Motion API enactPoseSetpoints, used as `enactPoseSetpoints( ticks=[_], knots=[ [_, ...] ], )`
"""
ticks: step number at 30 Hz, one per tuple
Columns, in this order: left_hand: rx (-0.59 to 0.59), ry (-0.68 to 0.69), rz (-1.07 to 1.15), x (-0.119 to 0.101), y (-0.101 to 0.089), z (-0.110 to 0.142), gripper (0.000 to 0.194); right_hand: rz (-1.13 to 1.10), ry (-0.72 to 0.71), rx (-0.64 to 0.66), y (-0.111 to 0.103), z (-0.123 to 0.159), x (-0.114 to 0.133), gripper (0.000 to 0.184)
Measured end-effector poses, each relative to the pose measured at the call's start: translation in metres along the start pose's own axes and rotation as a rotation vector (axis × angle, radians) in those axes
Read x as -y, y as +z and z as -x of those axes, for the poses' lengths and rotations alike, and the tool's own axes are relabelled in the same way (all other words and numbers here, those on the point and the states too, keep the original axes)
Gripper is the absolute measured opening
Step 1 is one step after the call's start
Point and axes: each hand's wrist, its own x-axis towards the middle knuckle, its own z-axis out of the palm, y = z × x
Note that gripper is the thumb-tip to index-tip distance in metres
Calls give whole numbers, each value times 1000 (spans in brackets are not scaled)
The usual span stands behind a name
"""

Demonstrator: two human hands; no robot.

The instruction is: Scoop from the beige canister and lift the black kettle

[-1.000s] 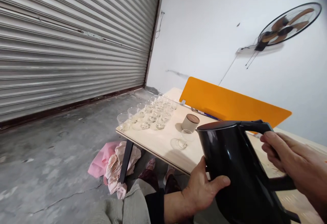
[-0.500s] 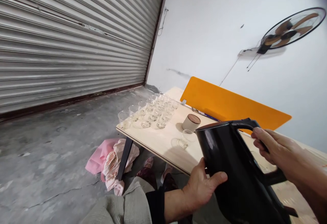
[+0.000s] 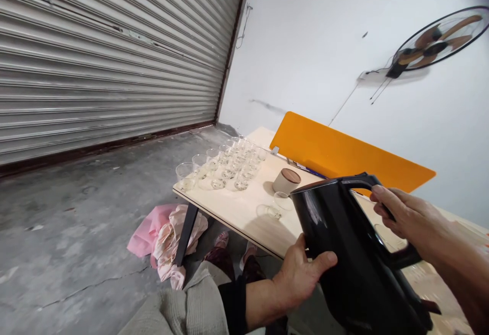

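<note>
From the head view, the glossy black electric kettle (image 3: 344, 248) was held up, slightly tilted, over the near edge of the pale wooden counter (image 3: 237, 218). The left hand (image 3: 300, 284) braced its side, fingers spread against the body. The right hand (image 3: 410, 218) gripped the curved black handle (image 3: 359, 178), fingers curled round it. Just beside the kettle stood a clear glass tumbler (image 3: 283, 201); rows of clear glass tumblers (image 3: 233, 167) and a beige lidded canister (image 3: 286, 182) stood beyond.

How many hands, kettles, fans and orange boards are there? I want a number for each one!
Hands, left hand and right hand: 2
Black kettle: 1
Wall fan: 1
Orange board: 1
Total: 5
</note>
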Motion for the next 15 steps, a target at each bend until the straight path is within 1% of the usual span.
enactPoseSetpoints(
  ticks=[3, 9, 15],
  knots=[
    [-8, 4, -3, -1, 1, 0, 73, 6, 52, 79, 0, -2, -3, 59],
    [-2, 4, -11, 0, -1, 0, 72, 26, 30, 95, 0, -7, -7, 61],
    [-12, -6, 12, 2, 0, -1, 69, 47, 24, 109, 3, -6, 0, 58]
  ],
)
